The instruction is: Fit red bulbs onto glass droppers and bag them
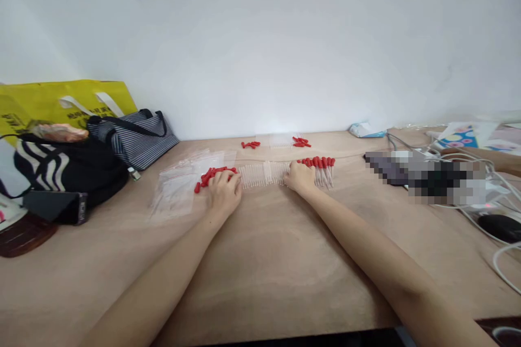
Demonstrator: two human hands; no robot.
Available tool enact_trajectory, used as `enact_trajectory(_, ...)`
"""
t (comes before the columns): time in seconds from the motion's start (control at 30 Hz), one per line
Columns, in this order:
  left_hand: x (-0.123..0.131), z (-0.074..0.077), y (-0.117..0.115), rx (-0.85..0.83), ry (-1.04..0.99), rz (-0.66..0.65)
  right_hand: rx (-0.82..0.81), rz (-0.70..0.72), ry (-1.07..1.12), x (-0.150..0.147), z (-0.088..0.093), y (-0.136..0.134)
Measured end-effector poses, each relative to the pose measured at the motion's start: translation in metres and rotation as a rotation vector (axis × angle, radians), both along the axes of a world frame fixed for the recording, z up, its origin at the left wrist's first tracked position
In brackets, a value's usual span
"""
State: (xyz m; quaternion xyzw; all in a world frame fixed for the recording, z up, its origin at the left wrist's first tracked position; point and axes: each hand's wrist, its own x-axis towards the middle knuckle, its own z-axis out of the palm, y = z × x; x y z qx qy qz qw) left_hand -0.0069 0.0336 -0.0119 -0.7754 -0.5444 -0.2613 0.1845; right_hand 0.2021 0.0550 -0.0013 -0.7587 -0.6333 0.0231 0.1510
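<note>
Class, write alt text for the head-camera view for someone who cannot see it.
On a wooden table, the left hand touches loose red caps and the right hand rests on a row of clear tubes, red-capped tubes beside it. Bags sit left, cables right.

The near half of the table (260,265) is bare wood, open between the 2 forearms and outside each. On the left, a black striped bag (65,168), a grey striped bag (134,141) and a dark phone (57,207) block the edge, with clear plastic bags (177,187) lying flat just beside the left hand (223,192). On the right, cables (494,190) and a black mouse (502,226) crowd the table, well apart from the right hand (300,178). Behind the row of clear tubes (264,173) runs a narrow bare strip, then 2 small heaps of red caps (250,145) near the wall (260,38).
</note>
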Motion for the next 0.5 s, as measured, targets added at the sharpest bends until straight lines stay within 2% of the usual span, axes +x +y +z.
enact_trajectory(0.1, -0.014, 0.003, 0.011, 0.048, 0.046, 0.094, -0.038, -0.033, 0.029, 0.000, 0.001, 0.005)
enact_trajectory(0.23, -0.022, -0.001, 0.018, 0.040, 0.074, 0.117, -0.076, -0.053, 0.068, 0.001, 0.003, 0.010)
enact_trajectory(0.4, -0.021, -0.004, 0.020, 0.082, 0.037, 0.084, -0.094, -0.061, 0.108, 0.003, 0.003, 0.012)
enact_trajectory(0.5, -0.015, 0.000, 0.014, 0.117, -0.044, -0.013, -0.096, -0.058, 0.124, 0.004, 0.003, 0.012)
